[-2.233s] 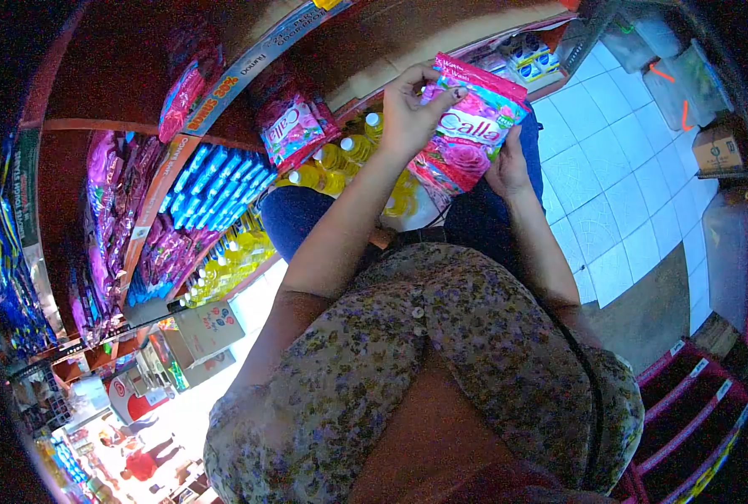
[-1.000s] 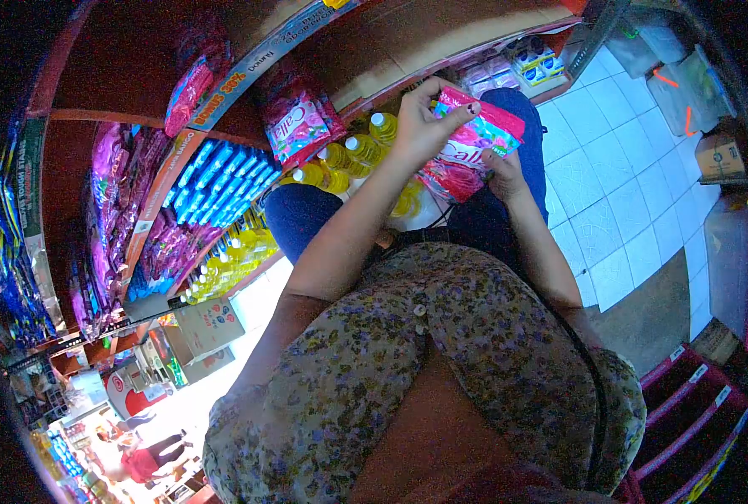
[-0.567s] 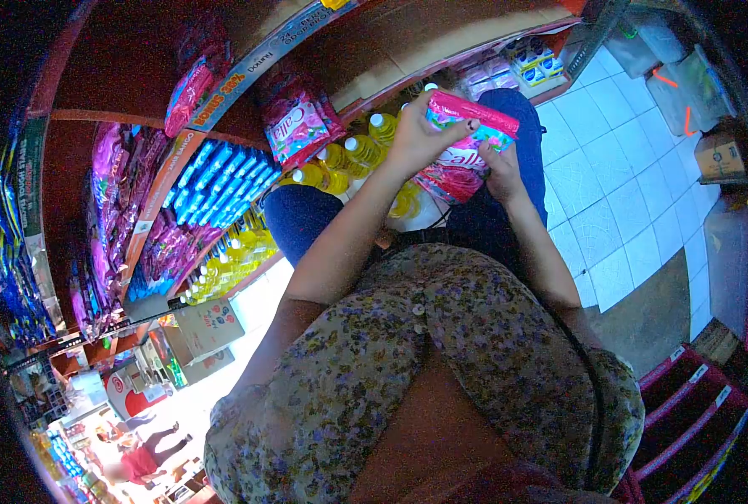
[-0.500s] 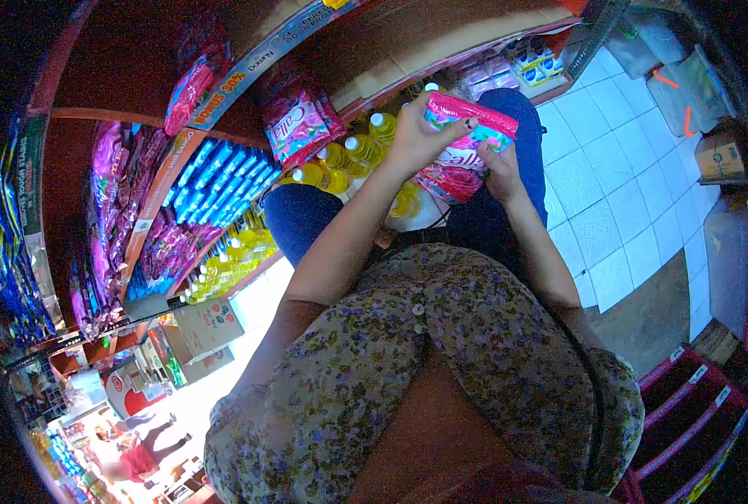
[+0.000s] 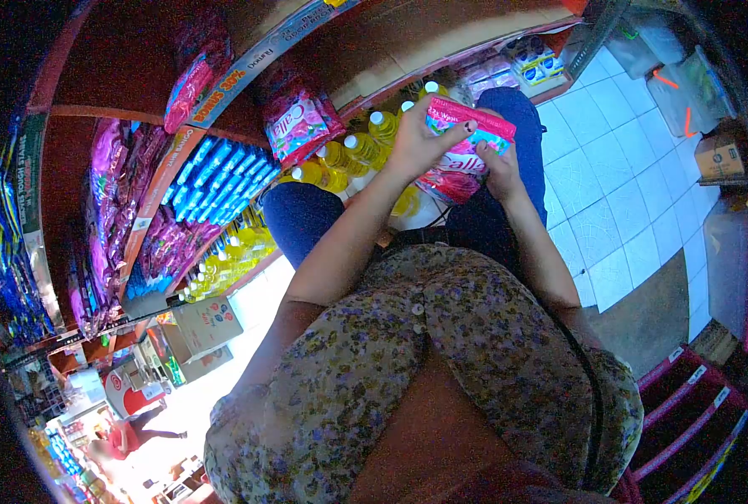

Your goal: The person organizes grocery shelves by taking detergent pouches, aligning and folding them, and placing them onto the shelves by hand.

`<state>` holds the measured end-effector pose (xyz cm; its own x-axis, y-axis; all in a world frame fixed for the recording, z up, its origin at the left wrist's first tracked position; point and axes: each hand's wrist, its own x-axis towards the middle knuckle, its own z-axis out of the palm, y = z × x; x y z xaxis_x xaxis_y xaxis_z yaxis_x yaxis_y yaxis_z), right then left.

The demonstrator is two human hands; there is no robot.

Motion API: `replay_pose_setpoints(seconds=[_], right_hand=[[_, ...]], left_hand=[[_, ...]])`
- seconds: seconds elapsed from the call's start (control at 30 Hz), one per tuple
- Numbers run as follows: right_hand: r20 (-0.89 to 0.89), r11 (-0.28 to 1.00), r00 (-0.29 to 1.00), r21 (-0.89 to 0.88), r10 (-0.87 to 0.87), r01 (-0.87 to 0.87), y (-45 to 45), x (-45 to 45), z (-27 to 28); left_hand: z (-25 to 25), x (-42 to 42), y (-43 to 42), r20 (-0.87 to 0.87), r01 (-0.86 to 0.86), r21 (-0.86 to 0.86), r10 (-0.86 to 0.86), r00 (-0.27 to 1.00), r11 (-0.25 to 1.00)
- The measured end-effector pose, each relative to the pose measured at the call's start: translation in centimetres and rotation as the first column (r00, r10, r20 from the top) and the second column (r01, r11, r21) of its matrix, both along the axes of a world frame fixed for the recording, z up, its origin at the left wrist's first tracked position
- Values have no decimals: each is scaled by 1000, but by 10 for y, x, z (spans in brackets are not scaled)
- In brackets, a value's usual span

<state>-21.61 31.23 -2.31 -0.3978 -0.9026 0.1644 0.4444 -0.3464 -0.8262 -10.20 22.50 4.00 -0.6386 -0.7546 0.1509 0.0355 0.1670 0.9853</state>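
Note:
A pink Calla packet (image 5: 462, 164) is held above my lap between both hands, its printed face toward me. My left hand (image 5: 420, 139) grips its left side, with the thumb lying across the upper front and the other fingers hidden behind. On the packet's right side, my right hand (image 5: 502, 170) pinches the edge, thumb on the front. The top edge of the packet looks folded over. Another Calla packet (image 5: 300, 126) lies on the shelf to the left, and yellow bottles (image 5: 361, 149) with white caps stand just beyond my left forearm.
Shelves on the left hold blue packets (image 5: 223, 185) and purple packets (image 5: 105, 193). A cardboard box (image 5: 719, 157) and clear bins (image 5: 689, 88) are at the upper right, beside the tiled floor (image 5: 613, 181). A person in red (image 5: 122, 438) is far off at the lower left.
The packet has come lower and toward me, and its top edge has been folded down. My right hand has moved up its side, its thumb now on the front. The distant person has shifted.

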Motion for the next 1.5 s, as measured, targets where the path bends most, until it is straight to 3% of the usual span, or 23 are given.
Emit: replay_pose_setpoints(seconds=[0.17,0.23,0.3,0.33,0.37,0.43,0.57,0.63,0.77,0.83,0.97,1.03,1.17,1.23,1.33,1.5], right_hand=[[-25,999,999,-25,-35,34,0,-3,-3],[-12,999,999,-22,-33,33,2,-3,-1],[149,994,983,19,-105,104,5,3,5],[150,995,983,21,-104,102,4,2,3],[180,996,980,8,-89,89,3,0,1],[207,997,976,-5,-71,74,1,-3,-4],[357,992,926,5,-122,129,2,-4,-6],[383,997,922,-30,-54,70,2,-8,-7],[541,998,839,-63,50,-18,4,-16,-12],[517,1000,856,-13,-4,13,6,-16,-13],[580,995,814,-96,28,34,9,-17,-7],[576,995,816,-50,-42,87,9,-19,-5],[571,993,817,-25,-79,114,8,-18,8],[593,994,804,-56,-46,98,5,-20,4],[594,994,803,-52,-46,96,1,-21,7],[575,996,817,-32,-47,80,0,-21,1]], left_hand=[[-9,19,-6,144,127,-18,-123,982,992],[-24,31,-8,143,303,228,-340,929,925],[-43,39,-11,158,334,187,-364,918,924],[-51,43,-12,174,364,147,-386,906,920],[-52,46,-12,174,361,147,-384,907,921],[-53,53,-10,282,356,-11,-338,898,934],[-75,67,-16,317,284,100,-301,899,954],[-80,71,-16,455,175,-86,-118,882,981],[-56,68,-9,389,155,86,-177,904,984],[-61,72,-13,254,180,169,-219,942,969],[-86,80,-17,202,347,90,-358,912,934],[-93,86,-17,319,267,18,-258,912,964],[-88,94,-17,453,287,42,-274,848,957],[-79,97,-14,533,241,-10,-199,823,971],[-93,106,-20,431,240,136,-276,859,961],[-48,102,-5,426,227,86,-242,872,970]])
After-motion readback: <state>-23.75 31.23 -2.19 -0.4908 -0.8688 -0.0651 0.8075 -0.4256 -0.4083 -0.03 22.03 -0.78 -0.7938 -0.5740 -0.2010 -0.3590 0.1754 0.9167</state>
